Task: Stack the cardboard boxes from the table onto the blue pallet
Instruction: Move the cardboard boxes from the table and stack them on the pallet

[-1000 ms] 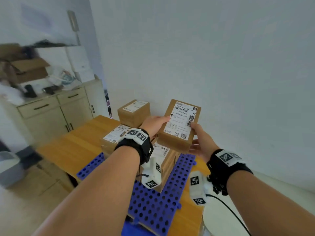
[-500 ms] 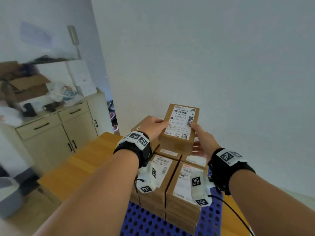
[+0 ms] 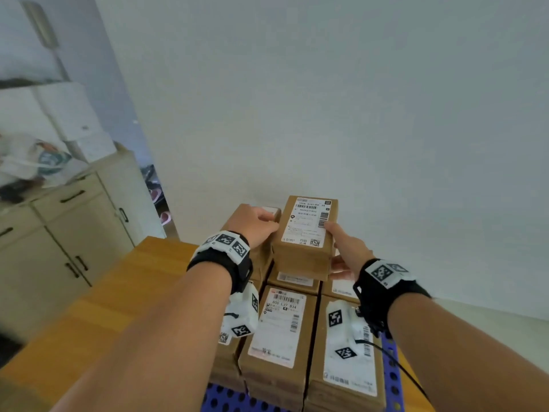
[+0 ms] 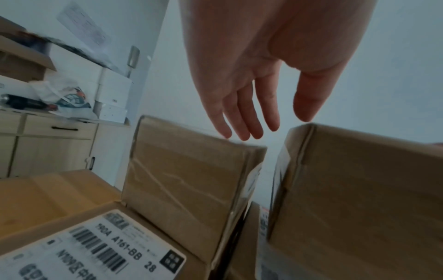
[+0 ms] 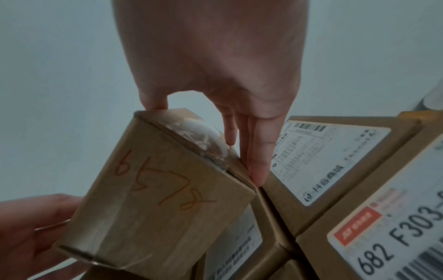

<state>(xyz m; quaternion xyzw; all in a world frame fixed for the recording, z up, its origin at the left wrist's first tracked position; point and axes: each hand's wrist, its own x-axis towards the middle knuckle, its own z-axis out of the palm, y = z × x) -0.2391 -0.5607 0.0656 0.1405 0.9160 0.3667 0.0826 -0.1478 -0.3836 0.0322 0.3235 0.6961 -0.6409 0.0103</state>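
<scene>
I hold a small cardboard box (image 3: pixel 306 233) with a white label over the far row of the stack on the blue pallet (image 3: pixel 392 379). My right hand (image 3: pixel 341 248) pinches it, thumb on the top edge and fingers down its right side (image 5: pixel 254 163). In the right wrist view the box (image 5: pixel 155 199) is tilted, with its lower corner at the boxes beneath. My left hand (image 3: pixel 258 226) lies between it and a neighbouring upper box (image 4: pixel 187 180); its fingers (image 4: pixel 246 121) are straight above that neighbour, and the thumb is at the held box's top edge (image 4: pixel 359 189). Labelled boxes (image 3: pixel 279 331) fill the lower layer.
The pallet lies on a wooden table (image 3: pixel 118 292), whose bare top stretches to the left. A white wall (image 3: pixel 356 114) stands right behind the stack. A cream cabinet (image 3: pixel 59 248) with clutter on top is at the far left.
The box has come down from chest height to the far row of the stack, beside the other upper box. My left fingers have straightened off its side. The camera has moved closer.
</scene>
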